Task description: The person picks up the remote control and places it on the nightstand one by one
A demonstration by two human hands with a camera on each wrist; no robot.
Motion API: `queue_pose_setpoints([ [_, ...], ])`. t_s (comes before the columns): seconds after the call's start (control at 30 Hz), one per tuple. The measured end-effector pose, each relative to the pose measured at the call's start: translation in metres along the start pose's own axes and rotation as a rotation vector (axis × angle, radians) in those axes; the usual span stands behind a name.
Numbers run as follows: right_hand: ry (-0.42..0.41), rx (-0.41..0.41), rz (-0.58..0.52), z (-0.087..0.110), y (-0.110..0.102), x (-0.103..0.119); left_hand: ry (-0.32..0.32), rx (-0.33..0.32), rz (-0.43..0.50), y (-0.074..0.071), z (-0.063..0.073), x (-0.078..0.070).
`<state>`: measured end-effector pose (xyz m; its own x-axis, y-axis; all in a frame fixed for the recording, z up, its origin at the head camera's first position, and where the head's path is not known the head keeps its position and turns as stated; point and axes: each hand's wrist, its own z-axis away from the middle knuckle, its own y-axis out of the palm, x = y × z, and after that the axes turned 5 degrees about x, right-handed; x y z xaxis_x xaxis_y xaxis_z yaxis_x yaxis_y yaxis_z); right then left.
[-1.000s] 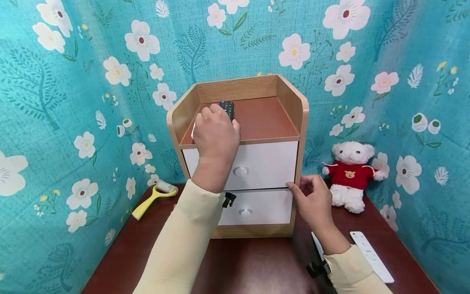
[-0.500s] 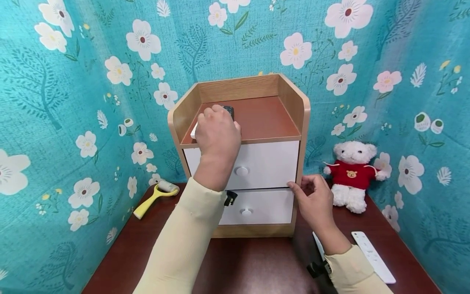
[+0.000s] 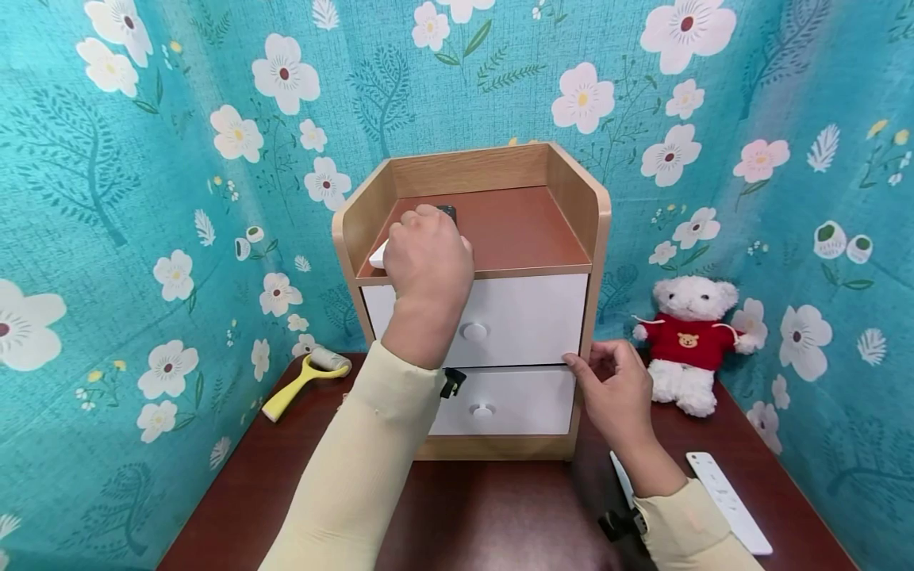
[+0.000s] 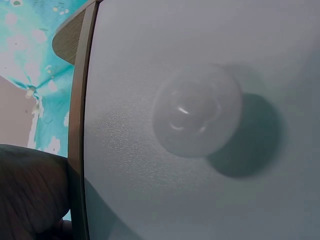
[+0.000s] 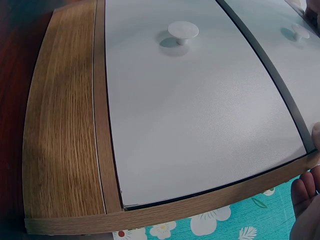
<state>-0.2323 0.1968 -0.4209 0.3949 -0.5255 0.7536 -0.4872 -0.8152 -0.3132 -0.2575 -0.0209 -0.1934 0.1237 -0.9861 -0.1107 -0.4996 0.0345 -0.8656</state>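
Note:
A small wooden cabinet (image 3: 600, 218) with two white drawers stands on the dark table. My left hand (image 3: 432, 262) bends over the left of its brown top shelf, gripping a black remote control (image 3: 448, 212) whose far end pokes out past the knuckles. A white object (image 3: 378, 255), mostly covered, shows beside that hand. The left wrist view has only the hand's edge and a drawer knob (image 4: 197, 110); the fingertips are hidden. My right hand (image 3: 623, 392) holds the cabinet's right edge, thumb on the front and fingers curled against the side. Both drawers are closed.
Left of the cabinet lies a yellow-handled lint roller (image 3: 303, 381). A white teddy bear (image 3: 689, 345) in a red sweater sits at the right against the flowered curtain (image 3: 500, 95). A white remote control (image 3: 728, 501) and another partly covered white item (image 3: 621, 476) lie front right.
The black remote control's visible end has lowered slightly and shows less past my left hand. More of the white object shows. My right hand stays at the cabinet's edge. The view shifts slightly.

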Motion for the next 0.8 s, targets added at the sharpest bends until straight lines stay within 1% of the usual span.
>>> queue_pose_setpoints([
  [0.33,-0.007,-0.005,-0.009,-0.0007,0.0004,-0.0006,-0.004,0.034,-0.035,-0.0013,-0.0001,0.0001],
  [0.43,0.001,-0.006,-0.003,-0.0005,0.0005,-0.0006,-0.004,0.056,-0.048,-0.0014,0.0004,0.0009],
  [0.53,0.011,-0.006,0.005,-0.0001,0.0004,-0.0005,0.001,0.064,-0.051,-0.0006,0.0008,0.0022],
  [0.7,0.017,0.0,0.005,0.0005,0.0002,-0.0001,0.015,0.041,-0.022,0.0005,0.0028,0.0044],
  [0.8,0.015,-0.001,0.008,0.0005,0.0006,0.0001,0.021,0.012,0.011,0.0015,0.0055,0.0059],
])
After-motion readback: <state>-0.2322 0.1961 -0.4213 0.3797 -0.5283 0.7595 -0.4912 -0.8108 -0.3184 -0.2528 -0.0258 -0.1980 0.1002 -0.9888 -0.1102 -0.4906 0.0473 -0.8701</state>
